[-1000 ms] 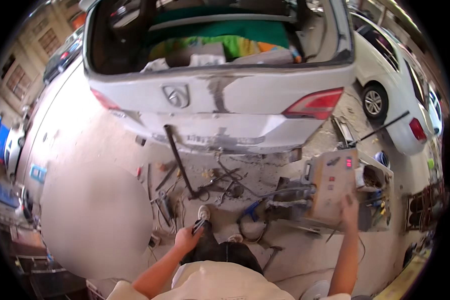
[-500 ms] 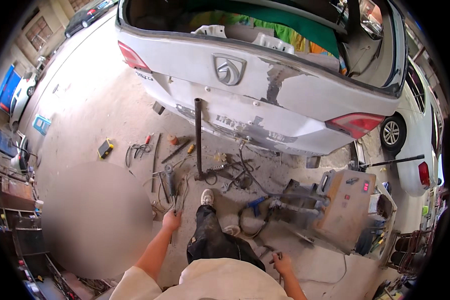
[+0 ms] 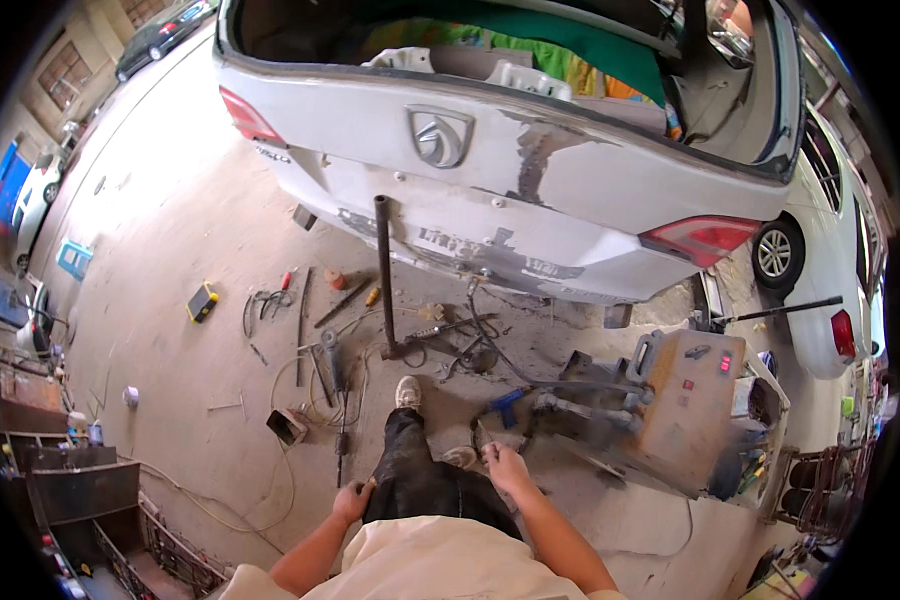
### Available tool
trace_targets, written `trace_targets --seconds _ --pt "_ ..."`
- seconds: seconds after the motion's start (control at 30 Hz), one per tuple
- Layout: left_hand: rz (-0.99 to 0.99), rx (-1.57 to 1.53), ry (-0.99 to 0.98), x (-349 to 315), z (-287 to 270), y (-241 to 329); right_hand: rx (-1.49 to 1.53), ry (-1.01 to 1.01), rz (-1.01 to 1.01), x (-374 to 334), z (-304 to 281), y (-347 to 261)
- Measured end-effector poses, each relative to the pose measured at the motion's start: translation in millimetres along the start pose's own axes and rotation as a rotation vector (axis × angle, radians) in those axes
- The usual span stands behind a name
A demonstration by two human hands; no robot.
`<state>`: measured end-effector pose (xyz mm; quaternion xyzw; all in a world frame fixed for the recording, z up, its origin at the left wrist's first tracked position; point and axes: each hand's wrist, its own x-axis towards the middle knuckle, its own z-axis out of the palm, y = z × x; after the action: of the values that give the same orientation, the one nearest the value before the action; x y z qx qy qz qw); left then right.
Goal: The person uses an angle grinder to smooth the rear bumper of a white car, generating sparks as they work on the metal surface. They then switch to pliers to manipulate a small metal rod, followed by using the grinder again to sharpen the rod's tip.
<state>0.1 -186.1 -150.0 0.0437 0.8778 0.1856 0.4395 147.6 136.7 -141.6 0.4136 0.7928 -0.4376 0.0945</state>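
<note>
My right hand (image 3: pixel 507 468) is in front of my right thigh, its fingers closed on a thin, pointed tool (image 3: pixel 483 434) whose kind I cannot make out. A blue-handled gun (image 3: pixel 508 406) on a cable lies on the floor just beyond it. My left hand (image 3: pixel 351 501) is beside my left thigh with the fingers curled; whatever they may hold is hidden. A grey hand tool with a round head (image 3: pixel 332 362) lies on the floor ahead of the left hand. The white car's scraped tailgate (image 3: pixel 580 215) is in front of me, with patches of paint gone.
A dark upright pole (image 3: pixel 384 270) stands before the bumper. At right is an orange-brown machine (image 3: pixel 685 415) with hoses. Cables, bars and a square metal tube (image 3: pixel 288 427) are scattered on the floor. Metal shelving (image 3: pixel 85 490) stands at left; a second white car (image 3: pixel 820 330) is at right.
My left hand has drawn back from over the floor tools to my thigh. My right hand has come forward and inward. The blurred patch at left is gone, showing floor and shelving.
</note>
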Motion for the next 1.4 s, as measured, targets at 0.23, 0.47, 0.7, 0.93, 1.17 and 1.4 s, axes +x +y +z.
trace_targets --seconds 0.23,0.47,0.7,0.93,1.17,1.4 --pt "-0.021 0.033 -0.001 9 33 -94 -0.095 -0.119 0.183 50 21 4" --pt "0.022 -0.023 0.015 -2 14 -102 0.048 -0.075 -0.048 41 39 -4" --pt "0.148 -0.068 0.135 -24 1 -68 0.101 -0.208 0.034 -39 13 37" --pt "0.126 -0.153 0.208 -90 -48 27 0.012 -0.199 0.137 -162 -33 42" --pt "0.78 -0.02 -0.399 -91 -89 96 0.221 -0.148 0.032 -196 -49 19" --pt "0.824 0.323 -0.612 -61 -135 127 0.186 -0.201 -0.008 -201 -94 -35"
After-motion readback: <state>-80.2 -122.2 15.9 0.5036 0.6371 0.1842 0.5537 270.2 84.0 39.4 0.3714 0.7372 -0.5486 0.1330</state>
